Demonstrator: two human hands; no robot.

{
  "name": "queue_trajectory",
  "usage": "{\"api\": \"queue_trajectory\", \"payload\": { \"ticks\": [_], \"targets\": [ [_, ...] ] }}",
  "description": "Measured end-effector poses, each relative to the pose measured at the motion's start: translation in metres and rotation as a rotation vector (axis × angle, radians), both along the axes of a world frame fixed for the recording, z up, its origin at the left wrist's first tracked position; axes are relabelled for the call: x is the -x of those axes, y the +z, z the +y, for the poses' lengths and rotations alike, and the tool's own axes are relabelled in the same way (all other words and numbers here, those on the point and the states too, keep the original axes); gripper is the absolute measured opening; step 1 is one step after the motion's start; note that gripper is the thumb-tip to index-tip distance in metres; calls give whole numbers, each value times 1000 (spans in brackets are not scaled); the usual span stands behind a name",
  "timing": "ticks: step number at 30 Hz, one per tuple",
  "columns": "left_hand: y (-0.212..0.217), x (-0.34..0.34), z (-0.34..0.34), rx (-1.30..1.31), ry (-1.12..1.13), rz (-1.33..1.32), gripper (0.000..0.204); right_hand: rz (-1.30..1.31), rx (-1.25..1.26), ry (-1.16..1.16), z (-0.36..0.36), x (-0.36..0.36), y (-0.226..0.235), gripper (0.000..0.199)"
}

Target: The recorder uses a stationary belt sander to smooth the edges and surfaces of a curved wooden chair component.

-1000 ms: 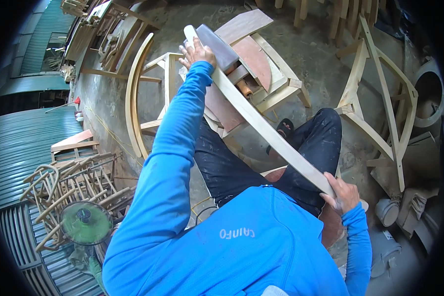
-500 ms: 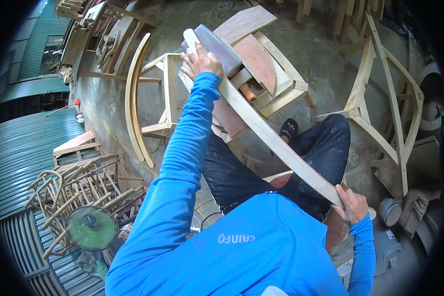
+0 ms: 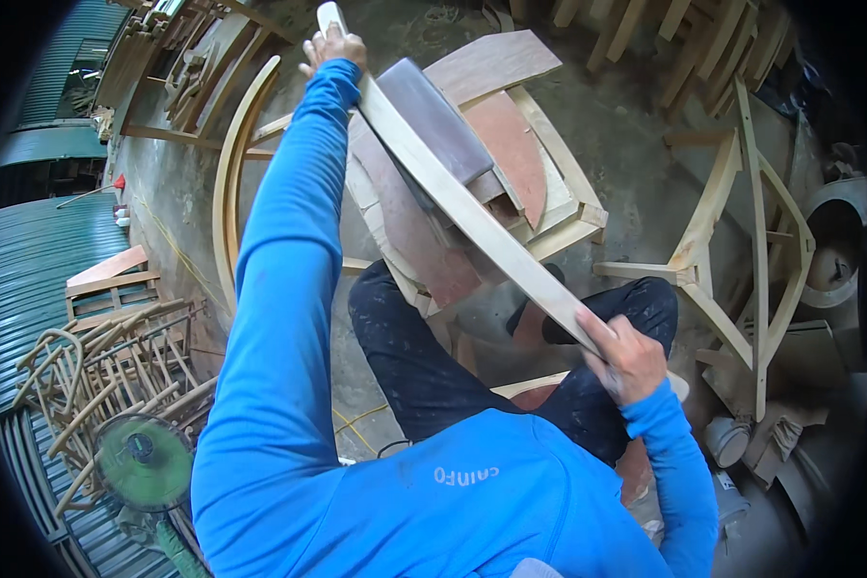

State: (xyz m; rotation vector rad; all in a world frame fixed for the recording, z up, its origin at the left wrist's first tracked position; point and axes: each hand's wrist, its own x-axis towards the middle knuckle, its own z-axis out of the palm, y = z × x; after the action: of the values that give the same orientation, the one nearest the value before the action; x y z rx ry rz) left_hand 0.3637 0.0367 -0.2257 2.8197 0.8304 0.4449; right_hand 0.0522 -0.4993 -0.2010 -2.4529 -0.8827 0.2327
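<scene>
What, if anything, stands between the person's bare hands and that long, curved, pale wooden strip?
Nothing visible: the bare left hand clasps the long, curved, pale wooden strip near its upper end, and the bare right hand grips it farther down, both in direct contact.

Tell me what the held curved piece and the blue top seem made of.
The held curved piece: probably bare, unvarnished wood, judging by its pale tan colour and dull surface. The blue top: matt, thin fabric by its soft wrinkles; the exact fibre I can't tell.

The strip (image 3: pixel 456 197) is cream, shirt (image 3: pixel 433 515) blue, trousers (image 3: pixel 409 356) seemingly navy.
</scene>
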Motion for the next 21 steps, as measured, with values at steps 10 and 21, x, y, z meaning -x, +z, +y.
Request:
{"api": "queue_trajectory", "payload": {
  "ticks": [10,21],
  "targets": [
    [-7,107,-125,66,12,64,69,66,33,-43,35,-11,-3,74],
    [-10,236,-274,41,21,38,73,224,-45,8,-92,96,-2,86]
  ]
}}
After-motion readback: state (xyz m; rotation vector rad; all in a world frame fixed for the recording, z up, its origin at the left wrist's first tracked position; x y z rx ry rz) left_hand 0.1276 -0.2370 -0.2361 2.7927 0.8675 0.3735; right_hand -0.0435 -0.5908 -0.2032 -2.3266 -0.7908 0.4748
